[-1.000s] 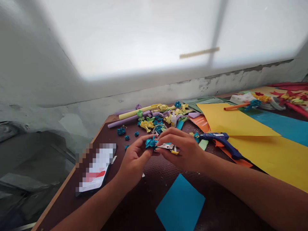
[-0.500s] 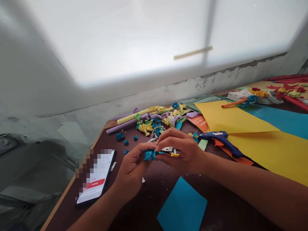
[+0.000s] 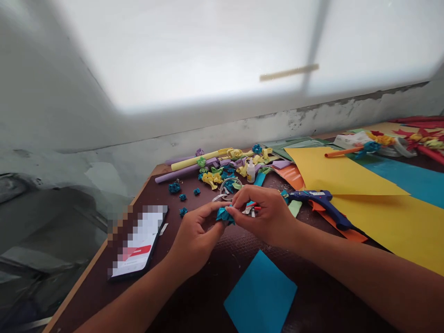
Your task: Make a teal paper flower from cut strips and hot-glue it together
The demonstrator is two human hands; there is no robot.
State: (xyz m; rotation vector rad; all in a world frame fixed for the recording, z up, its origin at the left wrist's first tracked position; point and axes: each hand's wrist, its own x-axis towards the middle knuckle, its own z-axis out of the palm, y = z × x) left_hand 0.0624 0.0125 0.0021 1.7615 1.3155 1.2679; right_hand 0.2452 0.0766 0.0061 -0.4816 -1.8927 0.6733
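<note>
Left hand point(image 3: 194, 233): I still pinch the teal paper flower point(image 3: 225, 215).
Right hand point(image 3: 265, 215): fingertips closed on it too.
Change: flower slightly farther, right.
Counter point(image 3: 194, 296): unchanged.

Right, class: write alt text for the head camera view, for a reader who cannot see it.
Two hands, left hand and right hand, pinch a small crumpled blue paper piece over a dark table. Around them lie a phone, a blue paper square, a blue glue gun and yellow paper sheets.

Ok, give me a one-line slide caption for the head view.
Left hand and right hand pinch a crumpled blue paper piece over a dark table beside a blue glue gun.
</note>
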